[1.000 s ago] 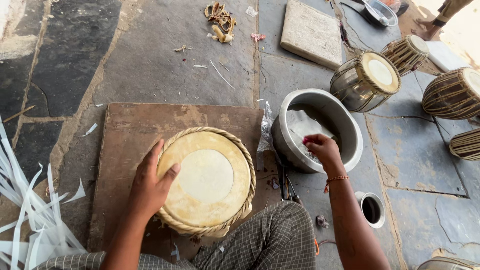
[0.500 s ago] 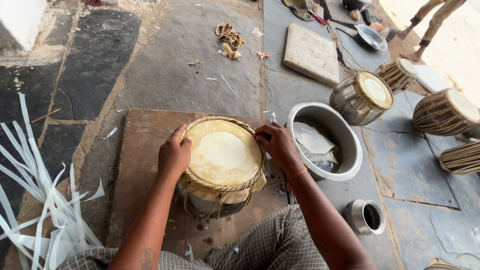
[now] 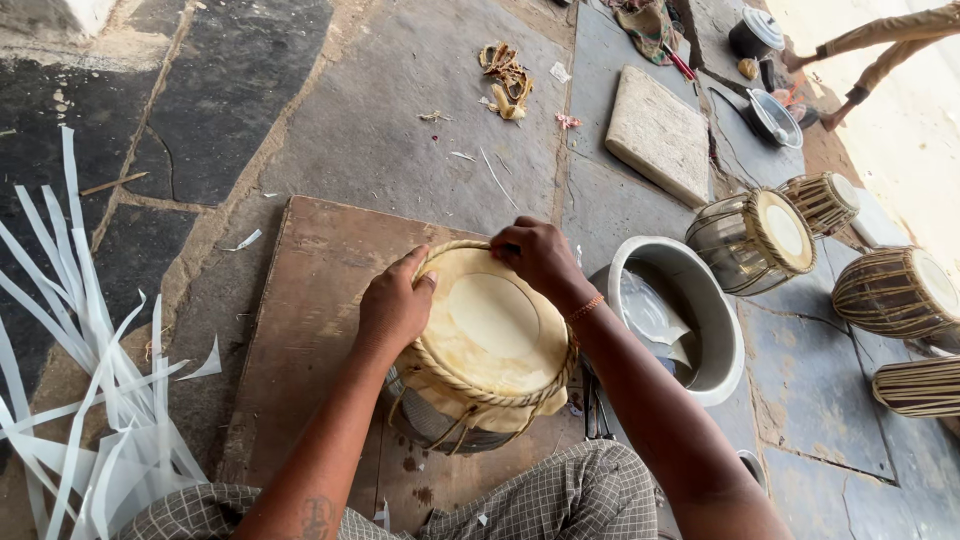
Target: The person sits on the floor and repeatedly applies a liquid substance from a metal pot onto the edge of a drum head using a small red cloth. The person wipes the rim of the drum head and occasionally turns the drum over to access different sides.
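Observation:
A small drum (image 3: 490, 345) with a pale skin head and a braided rim stands on a brown wooden board (image 3: 310, 300), tilted toward me. My left hand (image 3: 393, 305) grips the drum's left rim, thumb on the skin. At the far edge of the rim my right hand (image 3: 535, 255) rests with its fingers curled over the braid. An orange bangle sits on that wrist.
A metal bowl (image 3: 690, 300) with white plastic inside stands right of the drum. Several finished drums (image 3: 755, 240) lie further right. White strips (image 3: 80, 330) spread at the left. A stone slab (image 3: 658, 135) and scraps lie beyond; another person's legs (image 3: 880, 45) show top right.
My right hand left the metal bowl and came onto the drum's far rim. The drum went from lying flat to tilted, with both hands on its rim.

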